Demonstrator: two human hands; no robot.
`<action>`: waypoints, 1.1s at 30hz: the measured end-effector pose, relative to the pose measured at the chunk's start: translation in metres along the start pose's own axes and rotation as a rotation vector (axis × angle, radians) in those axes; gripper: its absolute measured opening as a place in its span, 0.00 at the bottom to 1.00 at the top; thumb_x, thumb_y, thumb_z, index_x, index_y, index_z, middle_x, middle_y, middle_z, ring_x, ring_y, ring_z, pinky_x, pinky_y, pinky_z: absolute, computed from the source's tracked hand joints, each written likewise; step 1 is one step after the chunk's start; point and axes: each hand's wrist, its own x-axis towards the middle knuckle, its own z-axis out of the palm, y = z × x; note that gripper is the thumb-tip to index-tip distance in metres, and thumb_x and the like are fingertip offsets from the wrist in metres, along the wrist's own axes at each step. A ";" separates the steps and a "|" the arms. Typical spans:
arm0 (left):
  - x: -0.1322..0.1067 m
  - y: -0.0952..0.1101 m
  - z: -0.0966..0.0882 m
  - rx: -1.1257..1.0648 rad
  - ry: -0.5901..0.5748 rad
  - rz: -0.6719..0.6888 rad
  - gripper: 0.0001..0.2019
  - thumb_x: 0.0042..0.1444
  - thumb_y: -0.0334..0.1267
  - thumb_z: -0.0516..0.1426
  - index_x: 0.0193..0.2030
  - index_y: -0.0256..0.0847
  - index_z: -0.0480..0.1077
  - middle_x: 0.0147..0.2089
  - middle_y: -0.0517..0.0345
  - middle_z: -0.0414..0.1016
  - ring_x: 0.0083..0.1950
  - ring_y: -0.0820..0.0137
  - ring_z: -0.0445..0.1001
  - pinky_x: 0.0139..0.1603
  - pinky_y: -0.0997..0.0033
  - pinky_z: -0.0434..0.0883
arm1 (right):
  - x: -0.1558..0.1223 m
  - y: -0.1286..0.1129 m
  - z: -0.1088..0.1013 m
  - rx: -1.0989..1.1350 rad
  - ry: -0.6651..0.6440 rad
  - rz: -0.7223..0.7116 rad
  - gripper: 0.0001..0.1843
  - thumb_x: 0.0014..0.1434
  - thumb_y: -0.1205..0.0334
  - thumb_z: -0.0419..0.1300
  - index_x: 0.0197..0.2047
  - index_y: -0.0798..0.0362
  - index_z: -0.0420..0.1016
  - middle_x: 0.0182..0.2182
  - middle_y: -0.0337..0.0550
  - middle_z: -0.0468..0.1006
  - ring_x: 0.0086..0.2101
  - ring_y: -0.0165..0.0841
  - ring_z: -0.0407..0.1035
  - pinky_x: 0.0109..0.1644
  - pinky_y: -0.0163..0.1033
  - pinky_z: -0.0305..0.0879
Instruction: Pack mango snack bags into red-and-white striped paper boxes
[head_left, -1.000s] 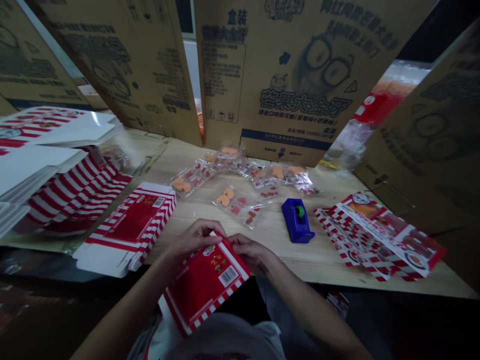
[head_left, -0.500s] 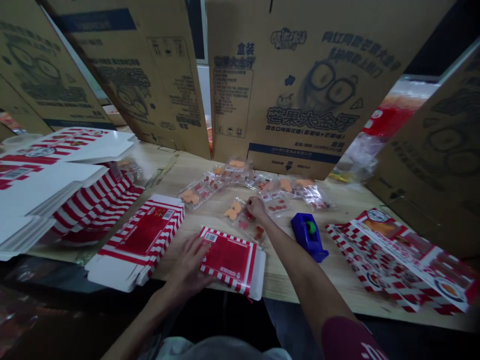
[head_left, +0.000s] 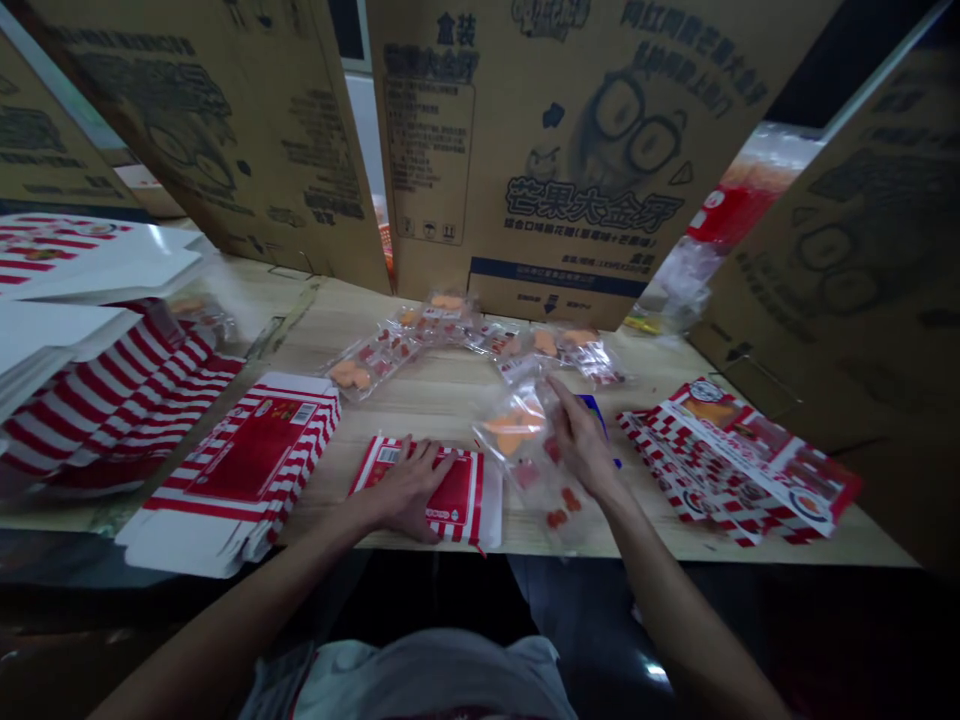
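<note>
My left hand reaches across a flattish red-and-white striped box, fingers over its top towards the far edge and thumb by the near edge, gripping it on the table. The box's white end flap points right. My right hand pinches the upper right edge of a clear candy packet, raised and tilted above the table. Orange and red gummy-like pieces show through the film. Beyond it, more clear candy packets lie in a curved row. A blue tape dispenser is mostly hidden behind my right hand.
Flattened striped boxes are stacked at the left, beside larger white-and-red cartons. Printed striped packaging lies in a pile at the right. Tall cardboard panels stand along the table's back. The table's near edge is close to my body.
My right hand has lifted a candy packet off the table and moved it right and nearer. My left hand has shifted from the box's left end to across its middle. The view has shifted.
</note>
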 end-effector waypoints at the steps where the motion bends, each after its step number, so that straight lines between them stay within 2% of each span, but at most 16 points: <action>1: -0.005 0.002 -0.001 0.000 0.041 -0.045 0.59 0.30 0.54 0.67 0.69 0.29 0.49 0.65 0.27 0.56 0.67 0.39 0.53 0.67 0.35 0.42 | -0.015 0.004 -0.004 -0.034 -0.040 0.033 0.28 0.63 0.67 0.45 0.65 0.50 0.60 0.40 0.48 0.72 0.37 0.38 0.67 0.44 0.42 0.64; 4: -0.016 0.006 -0.003 0.002 0.141 -0.151 0.57 0.30 0.52 0.66 0.68 0.29 0.52 0.63 0.29 0.58 0.65 0.39 0.55 0.66 0.35 0.44 | -0.052 0.014 -0.003 -0.113 -0.137 0.133 0.30 0.61 0.69 0.44 0.67 0.48 0.59 0.36 0.46 0.69 0.31 0.36 0.65 0.38 0.41 0.64; 7: -0.021 0.010 -0.002 0.013 0.217 -0.172 0.55 0.32 0.52 0.65 0.67 0.31 0.52 0.63 0.31 0.58 0.65 0.41 0.56 0.67 0.36 0.42 | -0.068 0.013 0.004 -0.106 -0.232 0.166 0.31 0.61 0.70 0.44 0.67 0.47 0.59 0.36 0.45 0.67 0.32 0.34 0.65 0.37 0.39 0.63; 11: -0.019 0.019 0.003 0.046 0.252 -0.118 0.56 0.33 0.52 0.65 0.68 0.29 0.50 0.64 0.28 0.55 0.66 0.40 0.54 0.67 0.35 0.42 | -0.064 -0.011 0.008 0.001 -0.525 0.035 0.31 0.59 0.72 0.48 0.64 0.44 0.63 0.35 0.41 0.66 0.34 0.32 0.65 0.39 0.34 0.60; 13: -0.019 0.022 0.007 0.064 0.268 -0.084 0.56 0.33 0.52 0.64 0.69 0.28 0.49 0.65 0.27 0.54 0.66 0.38 0.52 0.67 0.34 0.41 | -0.057 -0.022 0.010 -0.011 -0.623 -0.049 0.31 0.58 0.73 0.49 0.63 0.42 0.65 0.35 0.40 0.65 0.34 0.31 0.63 0.39 0.34 0.57; 17: -0.021 0.023 0.013 0.067 0.290 -0.054 0.55 0.34 0.52 0.64 0.69 0.30 0.50 0.65 0.27 0.53 0.66 0.36 0.51 0.66 0.31 0.39 | -0.045 -0.022 0.020 -0.020 -0.718 -0.178 0.30 0.58 0.70 0.54 0.63 0.41 0.65 0.36 0.40 0.66 0.35 0.33 0.62 0.42 0.36 0.56; 21: -0.022 0.020 0.015 0.046 0.259 -0.074 0.55 0.32 0.51 0.65 0.68 0.29 0.52 0.65 0.27 0.54 0.66 0.36 0.52 0.66 0.32 0.40 | -0.040 -0.013 0.032 -0.061 -0.778 -0.178 0.26 0.61 0.68 0.54 0.61 0.40 0.68 0.38 0.42 0.68 0.40 0.35 0.62 0.52 0.44 0.53; 26: -0.018 0.018 0.013 -0.006 0.172 -0.106 0.59 0.28 0.55 0.67 0.68 0.31 0.53 0.65 0.28 0.55 0.66 0.39 0.53 0.67 0.35 0.41 | -0.046 -0.013 0.046 -0.048 -0.727 -0.161 0.21 0.62 0.68 0.53 0.54 0.37 0.74 0.39 0.43 0.70 0.44 0.38 0.63 0.57 0.53 0.50; 29: -0.015 0.017 0.010 -0.007 0.111 -0.105 0.60 0.27 0.55 0.67 0.68 0.32 0.52 0.66 0.28 0.54 0.67 0.38 0.52 0.67 0.35 0.41 | -0.052 -0.010 0.063 0.116 -0.563 -0.108 0.20 0.61 0.70 0.52 0.48 0.40 0.78 0.41 0.43 0.72 0.46 0.38 0.64 0.59 0.55 0.50; 31: -0.014 0.016 0.009 -0.004 0.055 -0.090 0.61 0.27 0.56 0.68 0.69 0.33 0.51 0.67 0.28 0.53 0.67 0.38 0.51 0.66 0.34 0.41 | -0.058 -0.007 0.073 0.289 -0.417 -0.067 0.17 0.61 0.70 0.53 0.43 0.45 0.80 0.43 0.44 0.73 0.46 0.37 0.66 0.58 0.50 0.56; 33: -0.014 0.016 0.008 0.002 0.014 -0.081 0.62 0.28 0.58 0.67 0.69 0.35 0.49 0.68 0.28 0.52 0.68 0.38 0.50 0.66 0.34 0.41 | -0.067 -0.004 0.075 0.399 -0.241 -0.005 0.13 0.61 0.67 0.54 0.41 0.50 0.80 0.45 0.48 0.74 0.47 0.37 0.68 0.54 0.46 0.63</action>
